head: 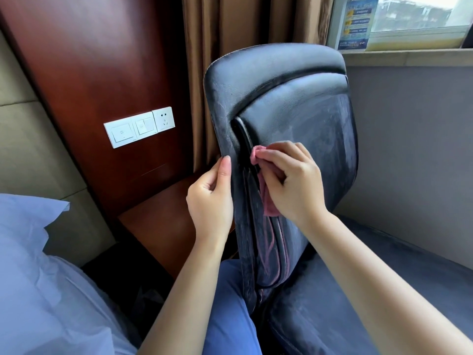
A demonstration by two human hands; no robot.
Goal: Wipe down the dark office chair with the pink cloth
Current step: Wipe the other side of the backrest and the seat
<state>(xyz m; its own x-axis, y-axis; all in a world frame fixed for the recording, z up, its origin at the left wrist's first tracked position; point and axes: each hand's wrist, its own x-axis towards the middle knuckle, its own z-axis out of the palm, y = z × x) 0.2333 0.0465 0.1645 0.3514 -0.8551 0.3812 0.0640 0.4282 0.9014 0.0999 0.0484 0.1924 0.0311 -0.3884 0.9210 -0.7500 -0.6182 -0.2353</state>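
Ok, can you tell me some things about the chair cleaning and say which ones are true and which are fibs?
1. The right hand holds the crumpled pink cloth against the dark leather office chair back. True.
2. The left hand is resting on the white pillow. False: its grip is on the chair back's left edge.
3. White wall switches and a socket sit on the reddish wooden panel. True.
4. The brown curtain covers the whole window. False: the window shows at upper right.
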